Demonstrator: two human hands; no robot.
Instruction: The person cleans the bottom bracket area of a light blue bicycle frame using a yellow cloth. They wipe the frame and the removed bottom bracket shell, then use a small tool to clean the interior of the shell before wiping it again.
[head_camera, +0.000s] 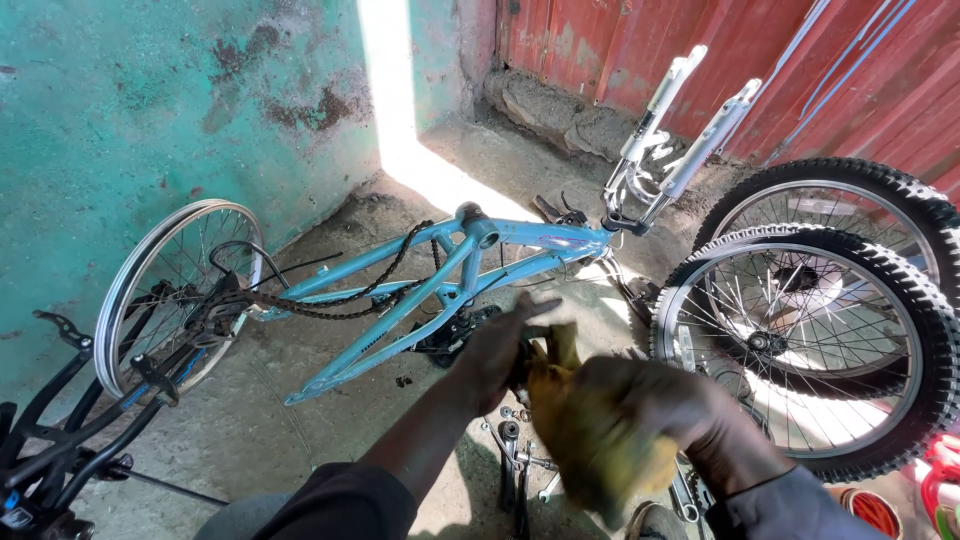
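Rag: crumpled yellow cloth rag (590, 440), low centre of view, bunched between both hands above the concrete floor (300, 390). Long axis runs roughly upper left to lower right; a pointed corner sticks up beside the left fingers.
Left hand: left hand (495, 345), fingers stretched flat and pressed together, pointing right/up, thumb side vs the rag's upper end. A small dark part seems wedged between palm and rag, too hidden to say what.
Right hand: right hand (650, 415), curled over the rag from the right, fingers closed into the cloth; rag covers the fingertips.
Rag vs hands: touching both, mostly under and left of the right hand, just right of the left palm.
Hidden/cut off: rag's lower end blurred; both sleeves cut by bottom edge; loose tools on floor (515, 460) partly behind the forearms, hard to make out.
Beyond hands: light blue metal bicycle frame (440, 275) lying on floor, long axis left-right, white suspension fork (680, 120) pointing up-right, black chain (330, 300) draped over it.
Left: bare silver spoked rim (150, 290) leaning at teal wall.
Right: two knobby black-tyred wheels (830, 330) overlapping, cut by frame edge.
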